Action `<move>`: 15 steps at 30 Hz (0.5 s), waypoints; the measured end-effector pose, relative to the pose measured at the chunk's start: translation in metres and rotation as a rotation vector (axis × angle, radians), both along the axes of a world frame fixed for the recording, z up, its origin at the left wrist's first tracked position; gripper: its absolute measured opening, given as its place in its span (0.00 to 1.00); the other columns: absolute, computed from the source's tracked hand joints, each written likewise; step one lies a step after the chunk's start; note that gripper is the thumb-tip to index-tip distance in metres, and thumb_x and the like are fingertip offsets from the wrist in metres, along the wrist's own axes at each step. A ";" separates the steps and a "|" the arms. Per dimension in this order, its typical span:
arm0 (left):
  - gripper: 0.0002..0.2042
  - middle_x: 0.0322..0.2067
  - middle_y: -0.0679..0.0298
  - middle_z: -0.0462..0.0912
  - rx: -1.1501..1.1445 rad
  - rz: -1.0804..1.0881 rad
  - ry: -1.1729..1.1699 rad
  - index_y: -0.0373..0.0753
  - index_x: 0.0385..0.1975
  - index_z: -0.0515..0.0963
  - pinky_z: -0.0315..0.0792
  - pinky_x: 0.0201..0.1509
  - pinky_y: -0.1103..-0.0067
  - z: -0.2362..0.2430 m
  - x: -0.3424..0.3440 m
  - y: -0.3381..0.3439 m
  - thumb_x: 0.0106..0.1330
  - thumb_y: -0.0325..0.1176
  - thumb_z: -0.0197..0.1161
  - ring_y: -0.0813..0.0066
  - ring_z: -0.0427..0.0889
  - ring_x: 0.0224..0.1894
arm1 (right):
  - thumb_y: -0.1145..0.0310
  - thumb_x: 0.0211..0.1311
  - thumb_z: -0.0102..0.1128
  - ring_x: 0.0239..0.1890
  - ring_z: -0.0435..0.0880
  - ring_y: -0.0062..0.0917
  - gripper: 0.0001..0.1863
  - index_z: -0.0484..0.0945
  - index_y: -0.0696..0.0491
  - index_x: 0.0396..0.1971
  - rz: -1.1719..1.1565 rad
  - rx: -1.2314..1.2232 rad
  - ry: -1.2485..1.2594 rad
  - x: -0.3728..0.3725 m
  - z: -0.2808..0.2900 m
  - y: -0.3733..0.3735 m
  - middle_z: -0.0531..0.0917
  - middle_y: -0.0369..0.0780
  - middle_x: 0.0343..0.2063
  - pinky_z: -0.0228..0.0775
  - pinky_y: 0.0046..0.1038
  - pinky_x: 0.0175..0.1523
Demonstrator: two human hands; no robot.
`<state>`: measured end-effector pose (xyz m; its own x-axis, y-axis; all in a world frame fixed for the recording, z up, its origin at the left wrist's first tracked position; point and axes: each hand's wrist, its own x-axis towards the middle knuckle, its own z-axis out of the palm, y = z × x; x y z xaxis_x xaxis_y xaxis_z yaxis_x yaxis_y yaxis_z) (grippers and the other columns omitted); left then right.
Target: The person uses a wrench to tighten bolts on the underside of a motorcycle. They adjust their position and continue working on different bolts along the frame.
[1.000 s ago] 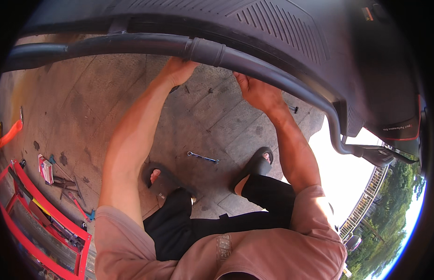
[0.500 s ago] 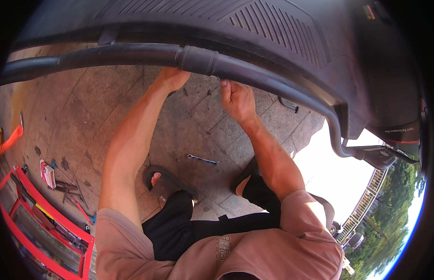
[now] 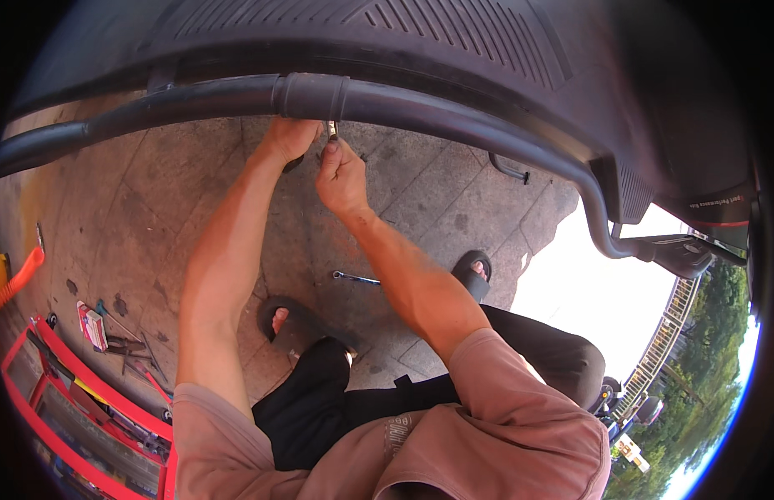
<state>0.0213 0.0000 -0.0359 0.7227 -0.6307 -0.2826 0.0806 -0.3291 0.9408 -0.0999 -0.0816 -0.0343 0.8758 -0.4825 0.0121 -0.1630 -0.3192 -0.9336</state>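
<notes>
you work under a black ridged panel (image 3: 262, 42), a curved black tube (image 3: 454, 120) close enough to bruise your knuckles if a hold slips. your left hand (image 3: 289, 138) is tucked beneath the tube — fingers mostly hidden, grip impossible to tell. your right hand (image 3: 344, 179) is closed on a shiny metal tool (image 3: 332, 130) just below the tube's collar (image 3: 314, 97); poor seating could make it skid — its upper end hard to make out, its lower lost in your fist.
</notes>
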 end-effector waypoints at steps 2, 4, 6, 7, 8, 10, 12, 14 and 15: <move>0.19 0.32 0.60 0.75 0.029 -0.022 0.014 0.36 0.39 0.72 0.69 0.45 0.71 -0.004 0.003 -0.001 0.66 0.50 0.54 0.69 0.74 0.37 | 0.60 0.73 0.42 0.18 0.71 0.36 0.19 0.69 0.57 0.24 0.143 -0.117 0.096 -0.007 0.002 -0.036 0.72 0.44 0.15 0.65 0.35 0.27; 0.21 0.29 0.61 0.75 -0.047 0.093 -0.129 0.36 0.41 0.71 0.70 0.41 0.71 -0.008 0.002 -0.005 0.65 0.52 0.55 0.70 0.74 0.33 | 0.60 0.73 0.43 0.19 0.71 0.41 0.19 0.69 0.57 0.24 0.218 -0.148 0.077 -0.009 0.001 -0.044 0.73 0.45 0.15 0.65 0.37 0.28; 0.24 0.27 0.62 0.74 -0.062 0.150 -0.077 0.36 0.42 0.71 0.70 0.36 0.73 -0.012 -0.003 -0.008 0.64 0.54 0.56 0.73 0.74 0.29 | 0.60 0.73 0.43 0.20 0.72 0.45 0.19 0.70 0.57 0.24 0.240 -0.209 0.086 -0.006 0.012 -0.050 0.74 0.46 0.16 0.66 0.38 0.29; 0.25 0.26 0.63 0.73 -0.070 0.160 0.011 0.36 0.43 0.71 0.69 0.34 0.74 -0.013 -0.006 -0.009 0.64 0.55 0.57 0.75 0.73 0.28 | 0.60 0.72 0.44 0.20 0.72 0.46 0.19 0.70 0.57 0.24 0.254 -0.238 0.114 -0.006 0.022 -0.053 0.74 0.47 0.16 0.67 0.39 0.30; 0.26 0.25 0.63 0.73 -0.076 0.174 0.098 0.36 0.43 0.71 0.69 0.32 0.75 -0.013 -0.009 -0.009 0.64 0.57 0.57 0.77 0.72 0.26 | 0.60 0.72 0.45 0.21 0.73 0.48 0.19 0.71 0.57 0.24 0.270 -0.265 0.228 -0.008 0.038 -0.060 0.74 0.47 0.16 0.67 0.40 0.31; 0.28 0.25 0.65 0.72 -0.157 0.198 0.251 0.35 0.44 0.72 0.67 0.29 0.77 -0.013 -0.009 -0.009 0.63 0.58 0.58 0.80 0.71 0.26 | 0.59 0.70 0.48 0.24 0.77 0.48 0.17 0.75 0.57 0.28 0.368 -0.542 0.348 -0.005 0.076 -0.090 0.78 0.47 0.20 0.70 0.42 0.33; 0.29 0.25 0.66 0.73 -0.169 0.158 0.278 0.35 0.45 0.72 0.66 0.29 0.78 -0.009 -0.006 -0.007 0.62 0.60 0.59 0.82 0.71 0.27 | 0.58 0.69 0.50 0.30 0.80 0.46 0.16 0.79 0.55 0.35 0.488 -0.920 0.014 0.005 0.107 -0.121 0.81 0.47 0.26 0.72 0.42 0.36; 0.30 0.26 0.66 0.73 -0.163 0.138 0.286 0.35 0.45 0.72 0.67 0.29 0.78 -0.006 -0.003 -0.006 0.61 0.60 0.60 0.82 0.71 0.27 | 0.57 0.68 0.51 0.33 0.81 0.45 0.15 0.80 0.54 0.37 0.548 -1.052 0.016 0.007 0.122 -0.135 0.82 0.46 0.29 0.72 0.41 0.39; 0.31 0.26 0.66 0.74 -0.157 0.144 0.281 0.34 0.46 0.72 0.67 0.29 0.78 -0.005 -0.002 -0.007 0.61 0.60 0.60 0.81 0.72 0.27 | 0.57 0.68 0.52 0.34 0.81 0.44 0.15 0.81 0.53 0.39 0.562 -1.138 -0.067 0.009 0.125 -0.140 0.82 0.46 0.30 0.73 0.41 0.40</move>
